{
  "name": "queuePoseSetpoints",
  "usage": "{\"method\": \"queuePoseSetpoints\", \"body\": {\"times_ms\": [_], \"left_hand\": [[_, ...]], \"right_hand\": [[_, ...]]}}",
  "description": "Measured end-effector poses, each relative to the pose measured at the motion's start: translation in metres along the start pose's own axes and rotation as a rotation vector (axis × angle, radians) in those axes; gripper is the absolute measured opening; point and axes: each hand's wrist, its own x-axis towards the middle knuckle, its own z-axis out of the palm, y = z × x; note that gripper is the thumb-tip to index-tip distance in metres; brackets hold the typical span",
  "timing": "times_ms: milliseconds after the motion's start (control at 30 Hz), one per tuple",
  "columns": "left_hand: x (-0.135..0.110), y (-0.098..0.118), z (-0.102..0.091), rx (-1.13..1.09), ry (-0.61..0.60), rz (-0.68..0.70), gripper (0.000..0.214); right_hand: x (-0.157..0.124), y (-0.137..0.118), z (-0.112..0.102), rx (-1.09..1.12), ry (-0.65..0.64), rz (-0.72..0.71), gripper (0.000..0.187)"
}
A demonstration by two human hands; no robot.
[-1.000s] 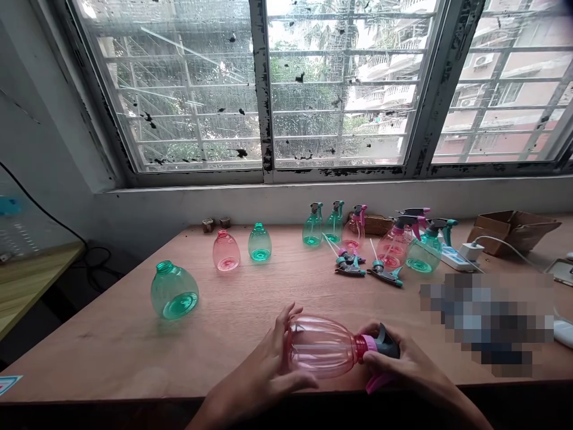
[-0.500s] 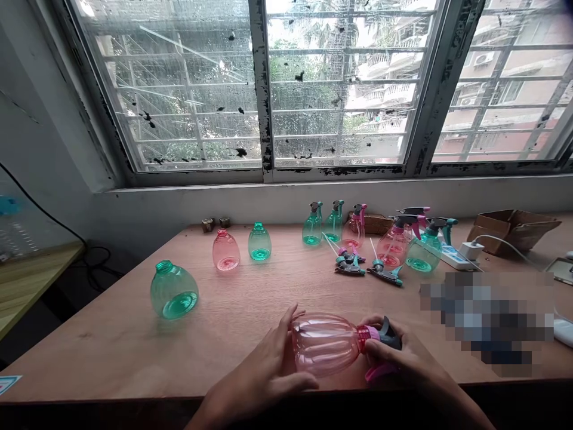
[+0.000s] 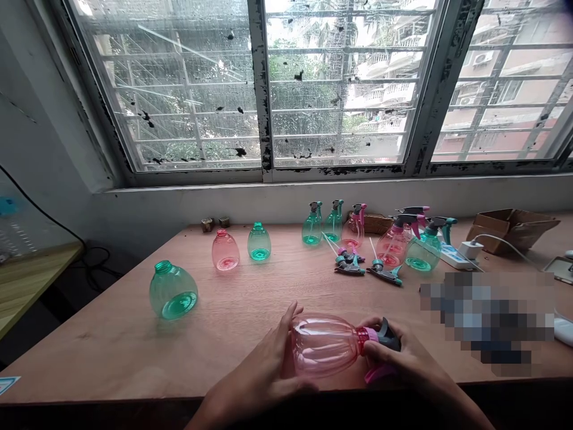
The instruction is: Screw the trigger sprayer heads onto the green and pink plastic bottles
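A pink see-through spray bottle (image 3: 324, 345) lies on its side in the air above the table's front edge, its neck to the right. My left hand (image 3: 273, 361) cups the bottle's base, thumb below and fingers behind it. With my right hand (image 3: 394, 349) I grip the pink collar at the neck, thumb in front. The dark grey spray head (image 3: 388, 335) and pink trigger (image 3: 378, 372) stick out around that hand. Loose spray heads (image 3: 384, 275) with teal and pink triggers lie on the table beyond, their white tubes pointing back.
On the left of the wooden table (image 3: 134, 352) stand open bottles: a large green one (image 3: 172, 291), a pink one (image 3: 225, 252) and a small green one (image 3: 259, 243). Several capped spray bottles (image 3: 312, 227) line the back. A power strip (image 3: 456, 257) and cardboard box (image 3: 510, 232) stand right.
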Motion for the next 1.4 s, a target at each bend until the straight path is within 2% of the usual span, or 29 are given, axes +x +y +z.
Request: {"method": "queuePoseSetpoints", "body": {"times_ms": [133, 200, 267, 333, 500, 567, 600, 733, 967, 1033, 1133, 1167, 1233, 1400], "left_hand": [[0.0002, -0.0011, 0.002, 0.037, 0.02, 0.034, 0.13], [-0.0002, -0.0012, 0.0014, -0.003, 0.027, 0.039, 0.121], [-0.0006, -0.0004, 0.0004, -0.043, 0.034, 0.033, 0.099], [-0.0005, 0.0008, 0.0, -0.034, 0.025, 0.019, 0.095], [0.0025, -0.0003, 0.0025, 0.07, 0.013, 0.026, 0.127], [0.0032, -0.0016, 0.0025, 0.054, 0.023, 0.028, 0.132], [0.0031, -0.0018, 0.002, 0.031, 0.021, 0.031, 0.129], [0.0008, 0.0015, -0.0008, -0.023, 0.007, 0.014, 0.095], [0.0013, 0.0006, 0.0016, 0.064, 0.032, -0.006, 0.13], [0.0015, -0.0014, 0.0002, 0.03, 0.01, 0.012, 0.122], [0.0007, -0.0008, -0.0026, -0.014, 0.005, 0.006, 0.09], [0.0004, 0.0003, -0.003, -0.017, 0.011, -0.006, 0.086], [0.0001, 0.0026, -0.0024, -0.007, 0.018, -0.023, 0.092], [0.0011, 0.001, 0.0025, 0.012, 0.054, 0.022, 0.129]], "right_hand": [[-0.0005, -0.0021, 0.0013, -0.022, 0.016, -0.015, 0.04], [-0.001, -0.0014, 0.0014, -0.045, 0.041, -0.022, 0.039], [-0.0012, -0.0005, 0.0009, -0.062, 0.057, -0.022, 0.039], [-0.0011, -0.0002, 0.0002, -0.063, 0.043, -0.015, 0.039], [-0.0016, -0.0017, 0.0012, -0.036, 0.044, -0.019, 0.038], [-0.0021, -0.0015, 0.0024, -0.037, 0.061, -0.022, 0.038], [-0.0022, -0.0012, 0.0029, -0.039, 0.067, -0.022, 0.039], [-0.0016, -0.0004, 0.0032, -0.03, 0.071, -0.011, 0.041], [-0.0014, -0.0053, 0.0037, 0.011, 0.05, 0.021, 0.043], [-0.0016, -0.0049, 0.0044, -0.015, 0.069, 0.015, 0.043], [-0.0012, -0.0029, 0.0047, -0.044, 0.094, -0.006, 0.043], [-0.001, -0.0023, 0.0047, -0.044, 0.093, -0.01, 0.043], [-0.0004, -0.0015, 0.0045, -0.024, 0.079, 0.0, 0.044], [-0.0001, -0.0018, 0.0044, -0.024, 0.073, -0.003, 0.045]]}}
